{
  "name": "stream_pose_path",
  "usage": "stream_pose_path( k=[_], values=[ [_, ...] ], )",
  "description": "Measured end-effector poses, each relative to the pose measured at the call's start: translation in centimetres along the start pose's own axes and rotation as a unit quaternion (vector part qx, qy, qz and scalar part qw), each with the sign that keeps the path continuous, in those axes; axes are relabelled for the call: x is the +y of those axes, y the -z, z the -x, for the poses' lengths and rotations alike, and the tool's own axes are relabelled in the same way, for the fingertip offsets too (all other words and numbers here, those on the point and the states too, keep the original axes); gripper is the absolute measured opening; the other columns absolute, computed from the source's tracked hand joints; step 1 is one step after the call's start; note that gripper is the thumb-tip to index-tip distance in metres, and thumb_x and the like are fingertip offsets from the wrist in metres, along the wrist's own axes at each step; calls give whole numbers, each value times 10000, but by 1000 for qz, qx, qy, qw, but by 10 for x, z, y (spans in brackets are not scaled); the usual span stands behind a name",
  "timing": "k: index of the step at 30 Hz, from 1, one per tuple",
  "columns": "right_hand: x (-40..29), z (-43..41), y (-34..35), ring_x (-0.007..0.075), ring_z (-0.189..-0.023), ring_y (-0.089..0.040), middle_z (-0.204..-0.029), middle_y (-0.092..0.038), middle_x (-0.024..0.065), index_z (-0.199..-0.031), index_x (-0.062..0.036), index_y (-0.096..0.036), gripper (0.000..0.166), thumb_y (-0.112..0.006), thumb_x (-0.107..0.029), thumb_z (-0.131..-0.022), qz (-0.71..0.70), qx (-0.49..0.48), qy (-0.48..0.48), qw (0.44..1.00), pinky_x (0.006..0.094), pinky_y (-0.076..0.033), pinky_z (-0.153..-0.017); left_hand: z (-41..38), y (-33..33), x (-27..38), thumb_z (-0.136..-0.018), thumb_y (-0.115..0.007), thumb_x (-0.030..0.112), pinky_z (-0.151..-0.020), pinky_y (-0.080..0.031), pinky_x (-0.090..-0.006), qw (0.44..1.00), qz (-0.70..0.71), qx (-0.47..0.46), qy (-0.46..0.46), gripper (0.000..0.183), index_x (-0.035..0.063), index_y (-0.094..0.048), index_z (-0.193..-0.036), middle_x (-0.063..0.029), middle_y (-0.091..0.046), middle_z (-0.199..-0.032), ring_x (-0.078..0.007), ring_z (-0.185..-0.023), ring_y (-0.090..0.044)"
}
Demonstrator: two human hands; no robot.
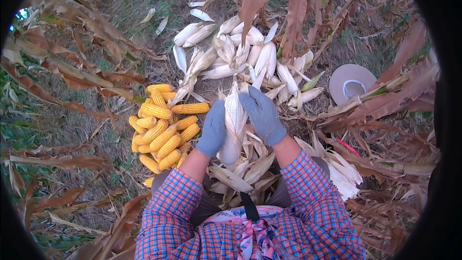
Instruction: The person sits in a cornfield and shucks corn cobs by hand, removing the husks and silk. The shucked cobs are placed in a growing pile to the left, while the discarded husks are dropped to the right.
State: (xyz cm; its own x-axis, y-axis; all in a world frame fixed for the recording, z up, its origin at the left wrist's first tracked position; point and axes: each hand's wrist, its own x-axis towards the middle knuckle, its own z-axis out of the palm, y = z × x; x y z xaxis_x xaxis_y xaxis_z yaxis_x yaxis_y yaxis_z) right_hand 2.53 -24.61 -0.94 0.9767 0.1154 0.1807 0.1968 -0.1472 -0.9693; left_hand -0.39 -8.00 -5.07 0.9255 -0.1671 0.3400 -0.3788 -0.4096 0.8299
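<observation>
An ear of corn in its pale dry husk [234, 124] stands between my two gloved hands, its tip pointing away from me. My left hand [213, 129], in a grey knit glove with dotted grip, holds the ear's left side. My right hand [262, 116], in a matching glove, is at the upper right of the husk, its fingers near the tip. The fingertips are partly hidden. To the left lies a heap of bare yellow corn cobs [161, 135]. Beyond my hands is a pile of unhusked ears [249, 52].
Loose stripped husks [252, 173] lie between my legs, and more husks [339, 171] at the right. A light brimmed hat [352, 79] rests on the ground at the right. Dry corn stalks [86, 72] lean in from the left. A thin red object [347, 147] shows among leaves.
</observation>
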Motion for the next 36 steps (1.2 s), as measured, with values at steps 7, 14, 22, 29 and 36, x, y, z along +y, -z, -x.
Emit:
stream_pose_path(
  k=[7, 14, 22, 29, 36],
  values=[
    [7, 7, -8, 58, -691, -506, -823, -555, -11, -1000, -33, -589, 234, -528, -253, -950, -150, -32, -56, 987, 207, -423, -564, 3, 9, -9, -986, -371, 103, -995, -381, -380, 982, -120, 38, -140, 335, -82, -471, -1246, -229, -542, -1215, -324, -1124, -526],
    [-20, 8, 11, 54, -747, -502, -886, -572, -11, -1128, -31, -585, 318, -528, -289, -951, -220, -115, -117, 962, 192, -437, -608, -22, 19, 29, -989, -369, 200, -1032, -335, -336, 971, 223, -81, 37, 400, -65, -479, -1268, -181, -528, -1271, -257, -1177, -500],
    [-19, 19, 9, 77, -889, -534, -1008, -593, 22, -1197, -2, -525, 366, -542, -270, -949, -259, -94, -134, 952, 215, -468, -749, -17, 28, 28, -970, -383, 264, -1078, -285, -348, 956, 225, -178, 53, 463, -26, -444, -1326, -166, -472, -1341, -260, -1253, -435],
    [-15, 12, 9, 103, -911, -552, -1038, -603, 44, -1196, 7, -542, 380, -565, -267, -934, -302, -162, -165, 925, 239, -468, -791, -20, 25, 43, -946, -464, 212, -1015, -346, -307, 952, 263, -152, 46, 413, -27, -469, -1283, -153, -538, -1234, -215, -1154, -497],
    [-20, 6, 12, 108, -843, -545, -935, -611, 43, -1056, 11, -608, 330, -559, -290, -929, -165, -206, -112, 958, 261, -450, -796, -20, 25, 28, -935, -468, 224, -903, -408, -313, 966, 196, -163, 35, 371, -16, -491, -1217, -142, -564, -1084, -205, -1005, -536]
  ],
)
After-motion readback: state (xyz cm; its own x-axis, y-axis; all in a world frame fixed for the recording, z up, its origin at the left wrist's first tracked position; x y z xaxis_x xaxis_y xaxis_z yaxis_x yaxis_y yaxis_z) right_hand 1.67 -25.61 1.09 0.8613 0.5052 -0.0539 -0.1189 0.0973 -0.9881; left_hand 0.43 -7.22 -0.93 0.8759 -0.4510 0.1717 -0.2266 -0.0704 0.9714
